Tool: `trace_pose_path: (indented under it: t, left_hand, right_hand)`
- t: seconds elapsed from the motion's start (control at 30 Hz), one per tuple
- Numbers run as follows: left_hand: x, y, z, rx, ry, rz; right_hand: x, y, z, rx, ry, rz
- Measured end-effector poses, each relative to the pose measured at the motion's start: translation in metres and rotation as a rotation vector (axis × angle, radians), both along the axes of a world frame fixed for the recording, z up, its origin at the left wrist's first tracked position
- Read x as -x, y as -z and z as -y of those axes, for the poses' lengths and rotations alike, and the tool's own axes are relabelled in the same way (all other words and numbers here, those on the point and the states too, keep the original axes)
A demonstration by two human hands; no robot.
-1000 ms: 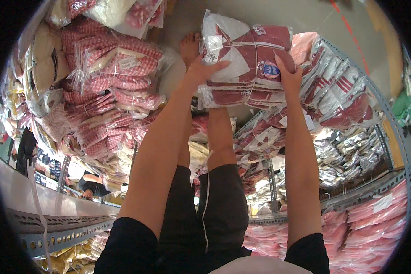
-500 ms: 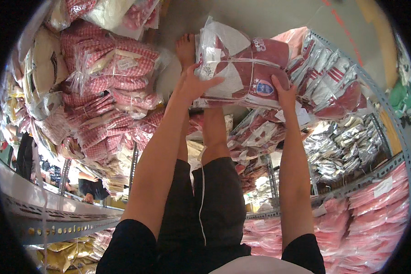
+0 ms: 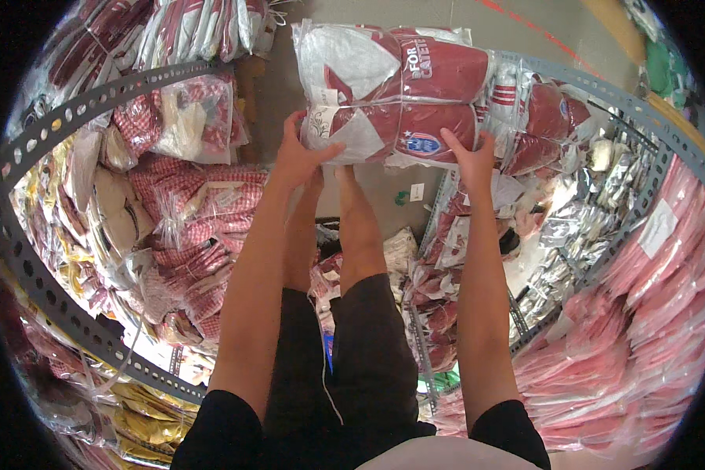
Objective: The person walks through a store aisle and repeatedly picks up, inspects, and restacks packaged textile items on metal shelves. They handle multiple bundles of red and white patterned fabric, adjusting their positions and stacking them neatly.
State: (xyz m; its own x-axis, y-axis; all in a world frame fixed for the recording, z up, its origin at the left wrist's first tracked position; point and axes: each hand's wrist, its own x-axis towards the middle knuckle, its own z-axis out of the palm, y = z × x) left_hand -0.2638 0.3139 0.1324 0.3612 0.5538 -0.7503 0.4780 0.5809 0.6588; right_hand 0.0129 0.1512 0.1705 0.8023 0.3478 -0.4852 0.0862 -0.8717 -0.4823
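Note:
Both arms stretch forward around a tied bundle of maroon and white garments (image 3: 439, 78) packed in clear plastic, with a blue crest on its near side. My left hand (image 3: 301, 153) grips the bundle's near left corner, thumb over the top. My right hand (image 3: 471, 157) clasps the near right side beside the crest, its thumb on the plastic. The fingers beneath are hidden. Just right of the bundle, more bagged maroon and white garments (image 3: 544, 117) lie on a rack.
At left, a perforated metal shelf frame (image 3: 23, 184) curves around bagged red-checked garments (image 3: 192, 196). Bagged pink garments (image 3: 603, 337) fill the right side, below another grey metal rail (image 3: 658, 184). My bare legs (image 3: 360, 227) stand between the racks on a grey floor (image 3: 486, 35).
The bundle, still in both hands, is farther forward and higher in the picture. My view has shifted, bringing the left shelf frame and more maroon bags at upper left into sight.

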Motion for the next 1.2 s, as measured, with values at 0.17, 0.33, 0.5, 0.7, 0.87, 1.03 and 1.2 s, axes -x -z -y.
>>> trace_pose_path:
  t: [0.17,0.33,0.5,0.7,0.87,1.03,1.2]
  left_hand:
    - [0.0,0.105,-0.017,-0.107,0.086,-0.05]
    - [-0.002,0.097,-0.006,-0.068,0.142,-0.386]
    - [0.006,0.093,0.001,-0.417,0.211,-0.43]
    - [0.017,0.075,0.047,-0.404,0.489,-0.458]
    - [0.048,0.019,0.079,-0.165,0.468,-0.404]
    - [0.091,-0.035,0.104,-0.043,0.367,-0.455]
    - [0.126,-0.056,0.125,-0.08,0.282,-0.454]
  right_hand:
    - [0.009,0.123,0.006,-0.174,0.038,-0.299]
    - [0.054,0.104,-0.025,-0.057,0.071,0.002]
    - [0.069,0.084,0.006,-0.151,-0.101,-0.052]
    - [0.1,0.059,0.068,0.123,-0.223,-0.351]
    - [0.129,0.041,0.119,0.077,-0.172,-0.545]
    - [0.133,0.006,0.146,0.064,-0.095,-0.732]
    - [0.125,-0.036,0.154,0.133,0.122,-0.819]
